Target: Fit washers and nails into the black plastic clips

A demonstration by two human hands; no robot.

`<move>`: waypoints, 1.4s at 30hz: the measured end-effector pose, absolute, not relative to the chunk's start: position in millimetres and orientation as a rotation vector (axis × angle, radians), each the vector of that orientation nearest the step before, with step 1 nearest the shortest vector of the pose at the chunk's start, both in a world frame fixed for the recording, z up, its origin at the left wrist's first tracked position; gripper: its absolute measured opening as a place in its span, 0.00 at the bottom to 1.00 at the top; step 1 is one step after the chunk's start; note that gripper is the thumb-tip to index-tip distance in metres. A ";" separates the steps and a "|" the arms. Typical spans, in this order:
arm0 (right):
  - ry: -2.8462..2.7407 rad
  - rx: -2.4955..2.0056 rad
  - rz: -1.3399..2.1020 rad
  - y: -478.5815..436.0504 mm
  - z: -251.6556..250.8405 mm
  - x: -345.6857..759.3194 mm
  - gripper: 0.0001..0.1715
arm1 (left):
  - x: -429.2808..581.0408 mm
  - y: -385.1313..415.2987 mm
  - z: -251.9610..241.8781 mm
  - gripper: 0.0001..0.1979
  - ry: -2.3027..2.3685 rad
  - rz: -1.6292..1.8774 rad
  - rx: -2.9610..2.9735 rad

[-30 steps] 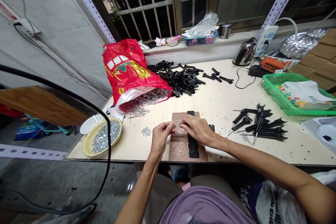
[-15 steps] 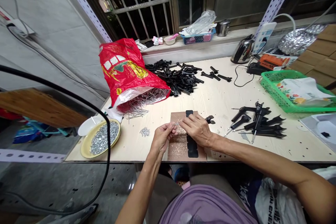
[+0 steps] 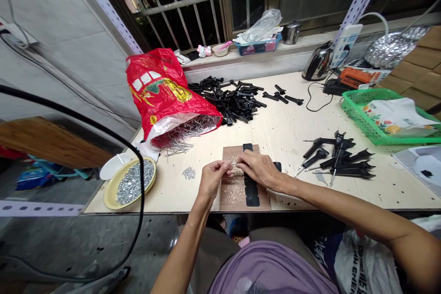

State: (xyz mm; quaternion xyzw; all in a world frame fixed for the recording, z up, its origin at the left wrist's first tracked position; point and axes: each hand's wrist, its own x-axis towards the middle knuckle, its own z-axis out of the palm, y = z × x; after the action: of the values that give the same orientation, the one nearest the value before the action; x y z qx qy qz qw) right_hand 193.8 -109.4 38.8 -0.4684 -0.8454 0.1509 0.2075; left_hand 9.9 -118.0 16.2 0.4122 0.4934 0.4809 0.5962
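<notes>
My left hand (image 3: 214, 178) is closed in a pinch at the left end of a thin metal rod (image 3: 234, 163). Whether a small piece also sits in those fingertips is hidden. My right hand (image 3: 261, 170) is wrapped round a black plastic part, whose flared end (image 3: 277, 166) shows past the knuckles; the rod runs out of it towards my left hand. Both hands are just above a brown board (image 3: 229, 197) with a black segmented strip (image 3: 252, 191) along it. Left of the hands lies a small heap of metal pieces (image 3: 189, 173).
A yellow bowl (image 3: 109, 193) of small metal pieces stands at the left edge. Behind it, a red bag (image 3: 155, 82) spills metal rods. Black parts (image 3: 234, 101) are heaped at the back; several with rods (image 3: 339, 158) lie right, near a green basket (image 3: 386, 140). A black cable (image 3: 142, 193) crosses the left foreground.
The black part in my right hand has turned, so its flared end faces differently and sits slightly lower. My hands stay together over the board. The view has shifted slightly.
</notes>
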 end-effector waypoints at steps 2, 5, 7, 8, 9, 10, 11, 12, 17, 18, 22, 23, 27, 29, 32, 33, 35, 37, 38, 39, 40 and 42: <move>-2.383 -1.348 0.350 -111.0 40.0 192.8 0.15 | 9.8 -117.9 16.3 0.14 1.160 1.105 0.975; -2.390 -1.385 0.376 -112.4 39.6 193.2 0.17 | 9.7 -118.2 16.5 0.14 1.195 1.096 1.009; -2.379 -1.335 0.429 -112.0 38.2 194.3 0.14 | 9.4 -118.1 16.3 0.14 1.203 1.090 1.018; -2.373 -1.301 0.442 -111.7 37.6 194.7 0.13 | 9.2 -117.9 16.0 0.14 1.201 1.088 1.020; -2.371 -1.274 0.441 -111.3 37.2 194.8 0.11 | 8.9 -117.6 15.8 0.14 1.198 1.089 1.021; -2.374 -1.263 0.428 -110.8 37.0 194.7 0.11 | 8.6 -117.4 15.7 0.14 1.194 1.089 1.022; -2.380 -1.269 0.407 -110.4 36.9 194.4 0.11 | 8.4 -117.2 15.6 0.14 1.194 1.090 1.023; -2.387 -1.280 0.389 -109.9 36.6 194.1 0.12 | 8.4 -117.2 15.8 0.14 1.197 1.091 1.022; -2.334 -1.180 0.511 -105.3 31.6 201.4 0.11 | 12.1 -119.5 19.0 0.17 1.213 1.049 1.014; -2.320 -1.153 0.544 -103.8 30.4 206.3 0.10 | 13.4 -120.4 20.1 0.19 1.212 1.037 1.012; -2.319 -1.255 0.460 -92.3 28.8 233.7 0.11 | 18.0 -123.9 22.7 0.32 1.249 1.037 1.019; -2.334 -1.307 0.404 -87.9 28.8 240.5 0.12 | 19.0 -124.6 22.3 0.34 1.273 1.035 1.038; -2.422 -1.378 0.231 -73.3 24.6 257.9 0.13 | 24.8 -127.0 13.2 0.35 1.377 1.031 1.152; -2.477 -1.297 0.214 -76.3 18.2 260.4 0.14 | 28.7 -128.3 5.5 0.34 1.434 1.066 1.218; -2.650 -0.946 0.233 -92.6 5.8 260.4 0.16 | 33.7 -130.7 -4.8 0.29 1.531 1.129 1.356; -2.716 -0.799 0.230 -97.3 2.5 260.3 0.17 | 34.7 -131.5 -6.9 0.28 1.554 1.138 1.394; -2.766 -0.667 0.212 -100.4 -0.9 260.3 0.19 | 35.8 -132.8 -8.9 0.27 1.584 1.138 1.436; -2.687 -0.807 0.219 -96.2 0.3 260.4 0.19 | 35.8 -133.6 -9.0 0.27 1.601 1.125 1.444; -2.625 -0.902 0.234 -93.7 2.0 260.3 0.19 | 35.6 -133.7 -8.9 0.27 1.612 1.120 1.441; -2.582 -0.958 0.257 -92.2 4.1 259.8 0.18 | 35.4 -133.8 -8.7 0.27 1.621 1.114 1.432; -2.585 -0.923 0.285 -92.1 6.1 259.2 0.19 | 35.2 -133.8 -8.7 0.27 1.629 1.108 1.418; -2.728 -0.617 0.353 -94.7 9.2 257.9 0.19 | 35.1 -133.4 -9.1 0.27 1.636 1.099 1.382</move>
State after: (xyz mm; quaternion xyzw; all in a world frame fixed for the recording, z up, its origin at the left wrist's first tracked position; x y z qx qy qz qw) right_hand 257.9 -94.7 9.2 -0.2158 -0.9552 0.1236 0.1604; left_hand 35.1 -133.4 -9.1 0.5359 0.6343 0.4262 0.3587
